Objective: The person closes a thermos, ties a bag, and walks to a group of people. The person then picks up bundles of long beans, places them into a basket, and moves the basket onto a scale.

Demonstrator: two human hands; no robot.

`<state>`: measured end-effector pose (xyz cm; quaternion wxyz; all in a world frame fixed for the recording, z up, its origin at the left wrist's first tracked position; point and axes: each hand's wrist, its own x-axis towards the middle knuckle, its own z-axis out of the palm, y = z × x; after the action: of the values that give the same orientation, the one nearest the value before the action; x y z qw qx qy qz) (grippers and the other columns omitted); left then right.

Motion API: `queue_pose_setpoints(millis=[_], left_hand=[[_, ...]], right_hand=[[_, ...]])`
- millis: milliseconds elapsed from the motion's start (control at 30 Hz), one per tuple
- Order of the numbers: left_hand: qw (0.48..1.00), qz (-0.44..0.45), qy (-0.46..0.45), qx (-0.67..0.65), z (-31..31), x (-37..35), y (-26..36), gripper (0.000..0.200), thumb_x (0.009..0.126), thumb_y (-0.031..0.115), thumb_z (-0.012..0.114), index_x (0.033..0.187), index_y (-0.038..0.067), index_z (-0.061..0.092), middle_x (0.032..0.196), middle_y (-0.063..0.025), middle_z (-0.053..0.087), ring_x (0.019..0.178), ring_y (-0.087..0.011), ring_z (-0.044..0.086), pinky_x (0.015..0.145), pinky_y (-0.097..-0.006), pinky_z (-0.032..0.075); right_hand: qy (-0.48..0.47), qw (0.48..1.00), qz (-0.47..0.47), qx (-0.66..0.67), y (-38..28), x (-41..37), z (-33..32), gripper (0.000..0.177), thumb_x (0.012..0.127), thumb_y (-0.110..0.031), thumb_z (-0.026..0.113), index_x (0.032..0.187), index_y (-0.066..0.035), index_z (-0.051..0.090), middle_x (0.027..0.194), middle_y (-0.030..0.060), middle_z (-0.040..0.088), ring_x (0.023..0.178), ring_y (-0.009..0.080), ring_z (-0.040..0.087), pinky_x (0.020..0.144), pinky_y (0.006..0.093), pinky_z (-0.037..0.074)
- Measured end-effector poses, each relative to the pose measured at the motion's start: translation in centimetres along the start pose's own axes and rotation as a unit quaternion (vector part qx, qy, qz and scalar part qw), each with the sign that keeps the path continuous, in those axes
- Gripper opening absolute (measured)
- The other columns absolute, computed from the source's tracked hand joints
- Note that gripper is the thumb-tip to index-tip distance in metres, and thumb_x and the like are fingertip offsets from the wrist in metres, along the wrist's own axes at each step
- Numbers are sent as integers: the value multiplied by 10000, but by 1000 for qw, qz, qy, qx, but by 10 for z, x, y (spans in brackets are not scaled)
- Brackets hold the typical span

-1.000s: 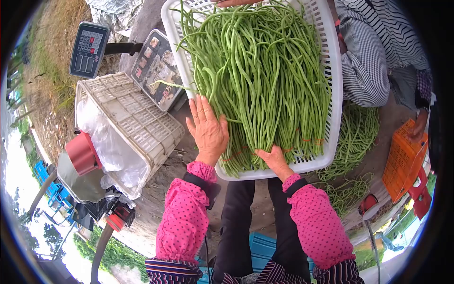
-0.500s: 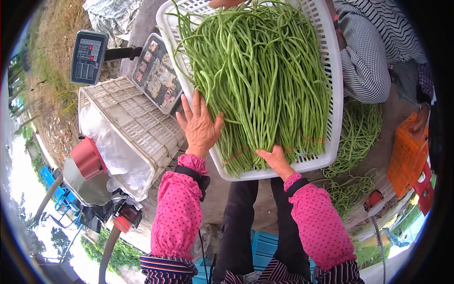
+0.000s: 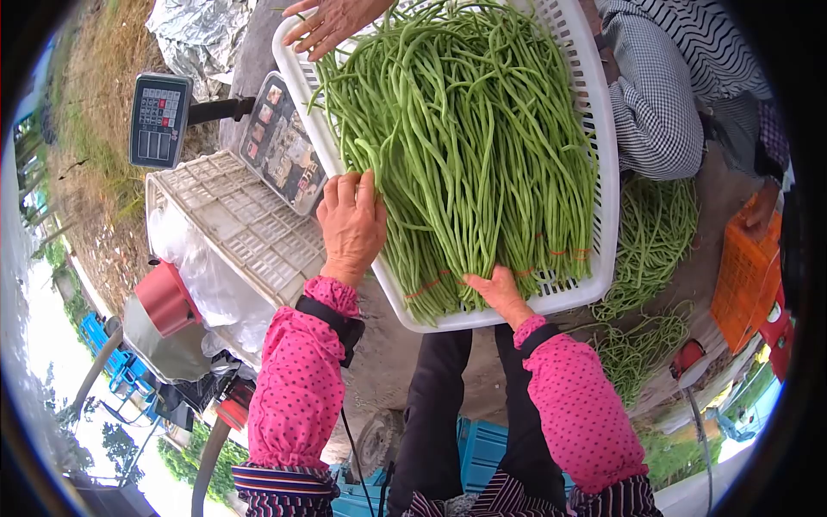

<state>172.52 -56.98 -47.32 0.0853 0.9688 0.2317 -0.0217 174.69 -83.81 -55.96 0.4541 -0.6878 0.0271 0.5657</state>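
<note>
A white slotted plastic basket (image 3: 608,198) in front of me holds a thick layer of long green beans (image 3: 465,146), laid lengthwise. Red ties bind several bunches near the close end. My left hand (image 3: 351,226) lies over the basket's left rim with its fingers curled in against the beans. At the near end, my right hand (image 3: 500,295) is closed round the ends of a bunch, thumb on top; its fingers are partly hidden. Another person's hand (image 3: 340,21) hangs over the far left corner, fingers stretched out.
A scale platform (image 3: 284,145) and its display (image 3: 160,121) stand left. Below them lies a tipped white crate (image 3: 245,220) with plastic bags and a red pot (image 3: 168,297). More beans (image 3: 650,246) lie on the ground right, near an orange crate (image 3: 745,280) and a person's checked sleeve (image 3: 650,116).
My left hand has gone from flat and spread to curled at the rim, shifting slightly up and left. The other person's hand has come further into view. My right hand stays nearly still.
</note>
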Motion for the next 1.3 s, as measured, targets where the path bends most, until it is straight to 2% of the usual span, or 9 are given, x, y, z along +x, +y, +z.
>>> queue_pose_setpoints(millis=[233, 367, 400, 500, 667, 900, 1067, 1167, 1300], left_hand=[[1000, -1, 19, -10, 4, 22, 3, 535, 760, 138, 595, 1246, -8, 425, 1141, -152, 456, 1066, -342, 419, 862, -440, 381], [1000, -15, 10, 21, 3, 31, 4, 424, 756, 182, 603, 1155, 67, 515, 1132, -81, 481, 1086, -291, 425, 844, -427, 370], [1000, -22, 6, 6, 6, 33, 4, 303, 764, 177, 594, 1049, 81, 558, 1085, -62, 505, 1065, -281, 439, 839, -427, 357], [1000, -19, 5, 9, 12, 36, 9, 247, 764, 170, 590, 987, 67, 563, 1042, -56, 520, 1046, -274, 450, 828, -420, 359], [1000, 6, 7, -2, 12, 36, 9, 460, 775, 159, 576, 1213, 56, 481, 1223, -76, 451, 1128, -279, 416, 884, -410, 345], [1000, -18, 11, -19, 18, 45, 3, 502, 796, 176, 570, 1255, 31, 429, 1235, -125, 427, 1140, -315, 402, 912, -433, 337], [995, -82, 34, -48, 26, 51, -5, 530, 818, 193, 559, 1279, -4, 385, 1227, -212, 403, 1127, -368, 395, 936, -436, 335], [983, -92, 79, -139, 35, 61, -6, 542, 819, 190, 562, 1273, -35, 373, 1215, -222, 402, 1113, -359, 402, 940, -413, 339], [963, -130, 64, -225, 37, 74, -11, 479, 826, 179, 546, 1222, -50, 403, 1087, -203, 442, 1009, -333, 458, 906, -388, 357]], right_hand=[[3, 999, 17, -42, 2, 1, -1, 373, 718, -259, 662, 974, 9, 617, 871, 172, 655, 790, 284, 622, 739, 351, 476], [-5, 998, 40, -48, -5, -1, -4, 387, 721, -263, 664, 986, 15, 610, 875, 167, 655, 796, 277, 620, 744, 349, 474], [-2, 998, 40, -41, -4, -1, -4, 388, 724, -262, 664, 987, 17, 609, 874, 164, 655, 794, 272, 619, 745, 348, 473], [-7, 999, 38, -13, -1, -1, -2, 385, 734, -261, 662, 990, 21, 608, 874, 150, 655, 793, 252, 616, 750, 338, 471], [-12, 998, 53, -32, -5, -2, -5, 367, 740, -263, 656, 990, 3, 617, 883, 141, 657, 799, 239, 617, 754, 329, 470], [-18, 998, 53, -7, -9, -3, -5, 347, 745, -256, 650, 986, -7, 625, 884, 143, 659, 800, 241, 617, 758, 332, 470], [-23, 998, 47, -30, -15, -4, -8, 351, 744, -255, 657, 1005, -22, 626, 903, 143, 661, 811, 249, 618, 765, 335, 469], [-28, 998, 47, -23, -11, -2, -7, 358, 743, -259, 662, 1014, -28, 625, 917, 145, 661, 824, 258, 618, 771, 339, 466], [-29, 997, 65, -19, -11, -3, -8, 366, 743, -270, 666, 1018, -32, 623, 925, 148, 657, 838, 276, 614, 780, 348, 463]])
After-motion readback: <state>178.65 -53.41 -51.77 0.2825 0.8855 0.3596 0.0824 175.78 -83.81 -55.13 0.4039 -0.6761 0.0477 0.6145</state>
